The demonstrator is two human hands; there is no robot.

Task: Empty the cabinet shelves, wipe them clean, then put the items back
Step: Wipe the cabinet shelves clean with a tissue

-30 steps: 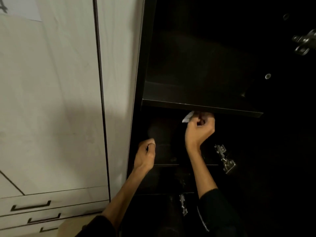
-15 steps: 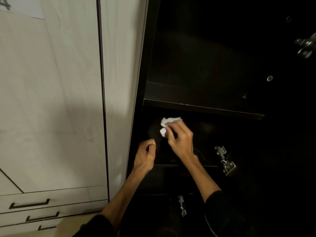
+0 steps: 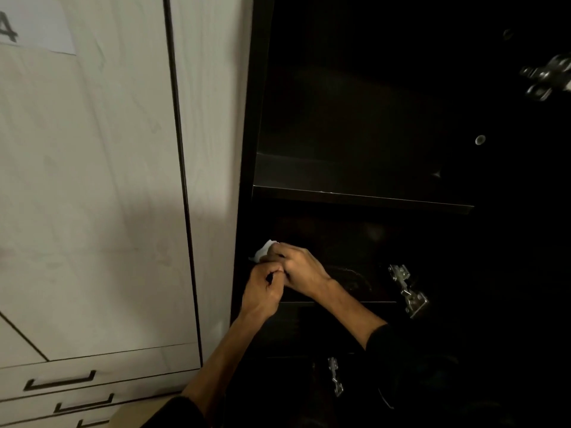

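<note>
Dark cabinet (image 3: 355,125): right hand (image 3: 298,267) grips one white tissue (image 3: 262,251); left hand (image 3: 262,288) curled, empty.

Scene dim overall. The pale door panel (image 3: 92,180) at left is moderately lit in its upper part; a broad soft shadow covers its lower part. The dark cabinet interior (image 3: 370,103) is near black, detail largely lost. Metal hinges (image 3: 408,290) catch faint highlights. The upper-right hinge (image 3: 547,77) is blurred. Straight door edges bow from wide-angle distortion.

Dark cabinet shelf (image 3: 355,197) (white tissue (image 3: 262,251) below)
</note>
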